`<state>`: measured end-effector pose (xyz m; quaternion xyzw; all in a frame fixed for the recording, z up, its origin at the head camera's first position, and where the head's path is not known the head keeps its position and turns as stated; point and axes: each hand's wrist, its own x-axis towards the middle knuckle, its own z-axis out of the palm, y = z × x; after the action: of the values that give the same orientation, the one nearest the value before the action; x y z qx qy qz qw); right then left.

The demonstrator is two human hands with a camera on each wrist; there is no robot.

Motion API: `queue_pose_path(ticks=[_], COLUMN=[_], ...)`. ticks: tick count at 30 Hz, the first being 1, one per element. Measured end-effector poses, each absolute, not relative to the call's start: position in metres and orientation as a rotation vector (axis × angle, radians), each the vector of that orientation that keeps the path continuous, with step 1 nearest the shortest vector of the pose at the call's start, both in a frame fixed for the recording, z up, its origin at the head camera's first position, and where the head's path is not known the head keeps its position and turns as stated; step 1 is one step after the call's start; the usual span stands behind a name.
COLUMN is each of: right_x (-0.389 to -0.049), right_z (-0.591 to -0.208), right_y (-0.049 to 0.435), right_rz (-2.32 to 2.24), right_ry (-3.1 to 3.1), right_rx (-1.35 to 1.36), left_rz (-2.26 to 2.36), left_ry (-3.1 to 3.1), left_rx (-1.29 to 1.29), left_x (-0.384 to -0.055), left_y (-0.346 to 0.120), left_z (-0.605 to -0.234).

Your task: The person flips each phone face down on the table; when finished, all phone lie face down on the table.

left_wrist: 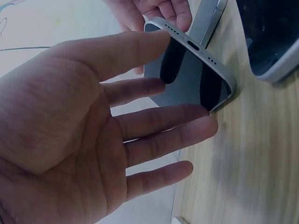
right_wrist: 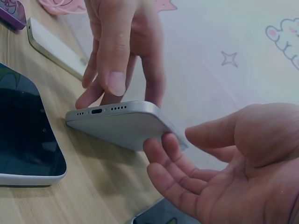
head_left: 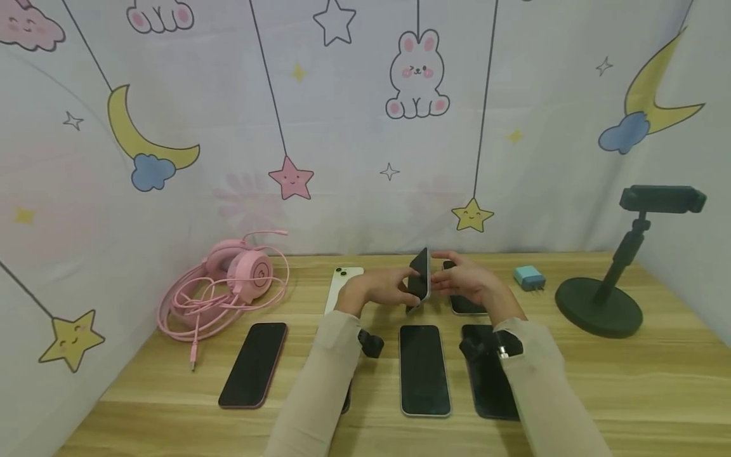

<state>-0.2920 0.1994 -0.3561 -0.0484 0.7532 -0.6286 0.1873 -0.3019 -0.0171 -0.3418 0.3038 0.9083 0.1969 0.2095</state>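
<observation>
A phone point(head_left: 421, 266) is tilted up on its long edge between my hands, near the back of the table. Its dark screen point(left_wrist: 184, 84) faces the left hand, and its pale back point(right_wrist: 119, 128) faces the right. My left hand point(head_left: 385, 287) lays straight fingers against the screen side, with the thumb at the bottom edge beside the charging port. From the other side, fingertips of my right hand point(head_left: 465, 280) touch the back, and that thumb appears apart from it. Another phone point(head_left: 468, 306) lies partly hidden under the right hand.
Phones lie face up: one at left point(head_left: 253, 365), one in the middle point(head_left: 425, 371), one under the right forearm point(head_left: 491, 381). A white phone point(head_left: 338, 282) lies near the left hand. Pink headphones point(head_left: 240, 273) sit back left; a blue charger point(head_left: 529, 278) and black stand point(head_left: 599, 304) are at right.
</observation>
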Motion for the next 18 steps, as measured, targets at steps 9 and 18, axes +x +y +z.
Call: queue_pose_path(ticks=[9, 18], right_x=[-0.291, -0.289], right_z=[-0.3527, -0.3501], right_y=[0.1946, 0.1914], right_rz=[-1.79, -1.781], right_ry=[2.081, 2.086], right_rx=[-0.196, -0.248], left_rz=[0.73, 0.865], left_ry=[2.443, 2.385], left_rx=[0.863, 0.877], left_x=[-0.3001, -0.3051], left_y=[-0.0165, -0.0192], left_z=[-0.3388, -0.3402])
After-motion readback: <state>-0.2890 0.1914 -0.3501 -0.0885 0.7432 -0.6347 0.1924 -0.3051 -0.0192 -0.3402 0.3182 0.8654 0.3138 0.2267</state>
